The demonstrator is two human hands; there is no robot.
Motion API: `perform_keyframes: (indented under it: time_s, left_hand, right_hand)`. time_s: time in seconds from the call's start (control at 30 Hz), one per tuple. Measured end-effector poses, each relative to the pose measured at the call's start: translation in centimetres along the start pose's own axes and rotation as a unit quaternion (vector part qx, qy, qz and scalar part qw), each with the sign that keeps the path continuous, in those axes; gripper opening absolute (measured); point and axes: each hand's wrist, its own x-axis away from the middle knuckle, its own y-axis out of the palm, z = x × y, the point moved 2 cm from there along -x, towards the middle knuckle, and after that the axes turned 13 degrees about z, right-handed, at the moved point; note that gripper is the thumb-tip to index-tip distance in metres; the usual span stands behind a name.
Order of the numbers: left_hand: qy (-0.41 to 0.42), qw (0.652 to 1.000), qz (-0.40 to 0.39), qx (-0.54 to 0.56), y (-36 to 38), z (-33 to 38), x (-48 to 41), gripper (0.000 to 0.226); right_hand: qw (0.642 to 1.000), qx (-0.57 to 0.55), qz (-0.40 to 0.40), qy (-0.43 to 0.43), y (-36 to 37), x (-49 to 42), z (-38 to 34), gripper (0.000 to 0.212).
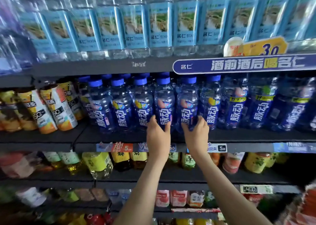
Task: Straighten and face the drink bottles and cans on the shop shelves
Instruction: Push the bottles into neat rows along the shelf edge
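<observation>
Head view, centre of the frame: I see the left hand (158,133) wrapped round the lower part of the left blue bottle (164,103), thumb on its left side and fingers curled onto its right. Just beside it, the right hand (196,132) grips the right blue bottle (187,103) low down, fingers on its left and thumb on its right. Both bottles stand upright side by side at the front of the middle shelf (119,136), in a row of blue-capped bottles (120,103). At the left of the frame, orange juice bottles (57,108) lean over. Water bottles (133,26) with pale blue labels fill the top. A purple banner (248,64) sits at the upper right, and price tags (122,147) line the shelf edge.
</observation>
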Motion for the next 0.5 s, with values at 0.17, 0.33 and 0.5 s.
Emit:
perform_keyframes:
  time_s: [0.17, 0.33, 0.5]
  left_hand:
    - [0.020, 1.000, -0.018, -0.002, 2.1, 0.1, -1.4, 0.057]
    - [0.007, 1.000, 0.002, 0.026, 2.5, 0.6, -1.5, 0.043]
    - [0.013, 0.999, -0.012, 0.027, 2.7, 0.9, -1.3, 0.041]
  right_hand:
    - [0.999, 0.013, -0.006, 0.032, 0.7, -0.7, -0.6, 0.047]
    - [0.999, 0.035, 0.006, 0.030, 0.8, -1.5, -1.0, 0.036]
    - [0.999, 0.027, 0.027, 0.035, 0.8, -1.2, 0.0, 0.044]
